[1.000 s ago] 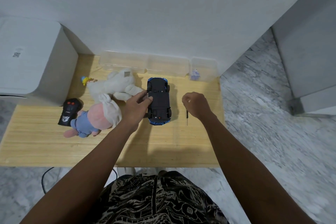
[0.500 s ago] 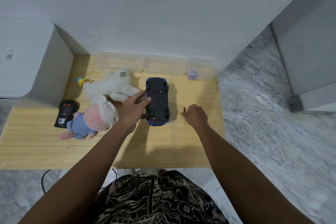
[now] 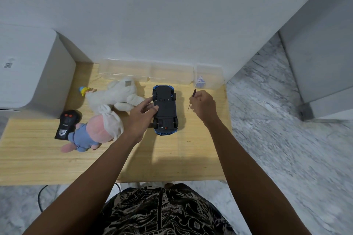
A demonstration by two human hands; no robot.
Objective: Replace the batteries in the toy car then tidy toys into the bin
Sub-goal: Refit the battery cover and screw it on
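Observation:
A blue toy car lies upside down on the wooden table, its black underside facing up. My left hand rests against the car's left side, fingers touching the chassis. To the right of the car, my right hand is lifted off the table and closed around a thin dark screwdriver whose tip points down and left. A white plush, a pink and blue doll, a black remote control and a small yellow toy lie on the left.
Clear plastic bins line the wall at the table's back; the rightmost one holds a small bluish item. A large white box stands at the left edge. Marble floor lies to the right.
My right hand has picked the screwdriver up from the table and lifted it up and back, beside the car's front. My left hand has stayed on the car.

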